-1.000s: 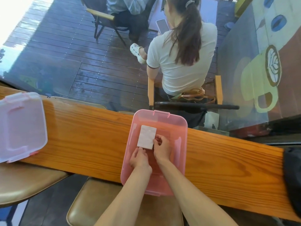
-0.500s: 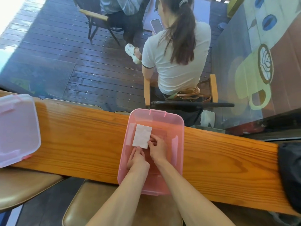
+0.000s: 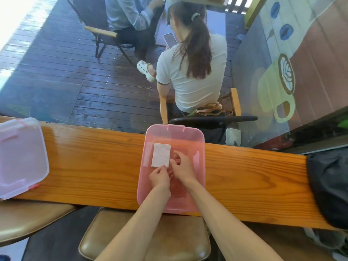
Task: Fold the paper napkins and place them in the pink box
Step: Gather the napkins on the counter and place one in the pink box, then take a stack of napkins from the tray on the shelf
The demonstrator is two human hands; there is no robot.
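A translucent pink box (image 3: 201, 166) stands open on the wooden counter (image 3: 94, 162), right in front of me. A folded white napkin (image 3: 161, 155) lies flat on its floor, in the far left part. Both of my hands are inside the box. My left hand (image 3: 160, 178) pinches the napkin's near edge. My right hand (image 3: 183, 169) has curled fingers and touches the napkin's near right corner with thumb and forefinger. No other napkin is in view.
The box's pink-tinted lid (image 3: 20, 157) lies on the counter at the far left. A black bag (image 3: 331, 185) sits on the counter's right end. Brown stools (image 3: 146, 236) stand below the near edge. Beyond the glass, a person (image 3: 192, 72) sits on a chair.
The view has tilted and shifted a little. The napkin and both hands stay together in the box, with the napkin slightly nearer the left wall.
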